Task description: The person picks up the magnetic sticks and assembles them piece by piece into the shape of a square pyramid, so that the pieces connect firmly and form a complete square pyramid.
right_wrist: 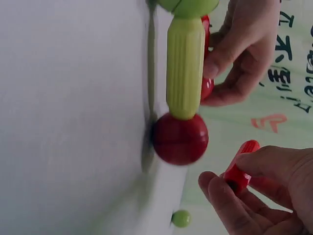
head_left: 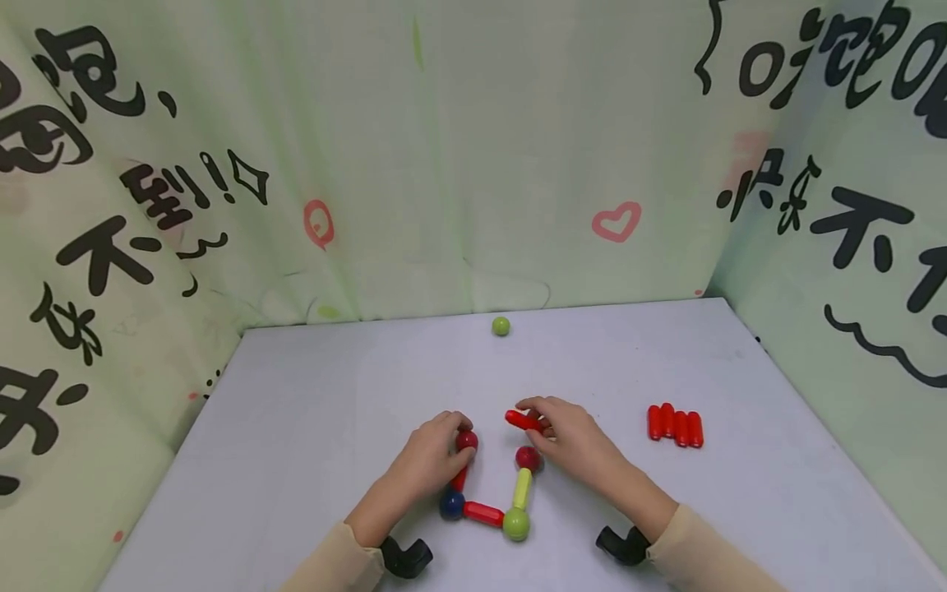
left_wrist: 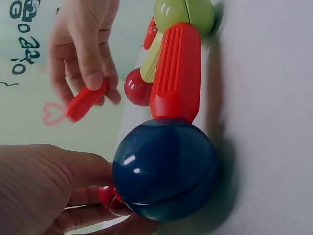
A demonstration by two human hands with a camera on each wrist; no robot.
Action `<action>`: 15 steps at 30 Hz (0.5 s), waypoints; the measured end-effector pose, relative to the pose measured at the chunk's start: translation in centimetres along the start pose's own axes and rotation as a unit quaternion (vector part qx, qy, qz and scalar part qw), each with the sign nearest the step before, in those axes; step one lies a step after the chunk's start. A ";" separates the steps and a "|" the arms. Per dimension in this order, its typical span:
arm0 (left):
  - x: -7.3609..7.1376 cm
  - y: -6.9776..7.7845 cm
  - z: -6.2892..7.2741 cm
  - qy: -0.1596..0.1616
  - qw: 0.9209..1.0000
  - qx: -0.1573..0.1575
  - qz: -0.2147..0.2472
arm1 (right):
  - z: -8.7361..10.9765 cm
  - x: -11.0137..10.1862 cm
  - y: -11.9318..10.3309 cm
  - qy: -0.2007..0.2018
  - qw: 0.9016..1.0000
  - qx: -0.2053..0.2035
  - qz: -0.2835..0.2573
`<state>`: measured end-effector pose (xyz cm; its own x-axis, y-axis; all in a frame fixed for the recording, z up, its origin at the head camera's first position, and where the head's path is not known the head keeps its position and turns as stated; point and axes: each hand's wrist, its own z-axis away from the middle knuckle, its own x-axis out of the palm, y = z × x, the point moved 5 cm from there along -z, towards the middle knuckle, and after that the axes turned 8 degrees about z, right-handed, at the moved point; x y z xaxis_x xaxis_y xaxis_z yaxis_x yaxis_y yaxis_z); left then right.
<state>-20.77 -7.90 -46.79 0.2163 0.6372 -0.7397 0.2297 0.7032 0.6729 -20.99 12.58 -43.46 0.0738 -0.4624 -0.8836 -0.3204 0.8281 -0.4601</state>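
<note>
My left hand (head_left: 429, 450) holds a red ball (head_left: 467, 441) at the far left corner of a three-sided frame of balls and rods. From that ball a red rod (head_left: 459, 478) runs to a blue ball (head_left: 452, 505). Another red rod (head_left: 484, 515) links the blue ball to a green ball (head_left: 516, 524), and a yellow-green rod (head_left: 522, 489) joins that to a second red ball (head_left: 528, 459). Above the frame's gap, my right hand (head_left: 573, 436) pinches a loose red rod (head_left: 523, 420) between thumb and fingers. It is apart from both red balls.
Several red rods (head_left: 681, 427) lie side by side on the white table (head_left: 740, 493) at the right. A lone green ball (head_left: 501, 326) sits near the back edge. Printed curtains (head_left: 473, 164) surround the table at the back and sides.
</note>
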 end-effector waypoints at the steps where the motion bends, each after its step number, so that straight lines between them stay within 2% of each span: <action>1: 0.0 0.0 0.0 0.001 1.000 0.001 0.003 | 0.0 0.3 -0.6 0.001 1.000 -0.004 -0.005; 7: 0.1 -0.1 -0.1 0.003 1.000 0.017 0.014 | 0.1 1.9 -2.4 -0.006 1.000 -0.027 0.003; 15: 0.2 -0.3 0.0 0.007 0.999 0.025 0.026 | 0.5 3.3 -2.4 -0.033 0.997 -0.035 0.054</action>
<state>-20.79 -7.98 -47.08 0.2160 0.6778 -0.7028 0.2660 0.6517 0.7103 -19.51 9.16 -45.32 0.0965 -0.3484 -0.9323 -0.3955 0.8462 -0.3572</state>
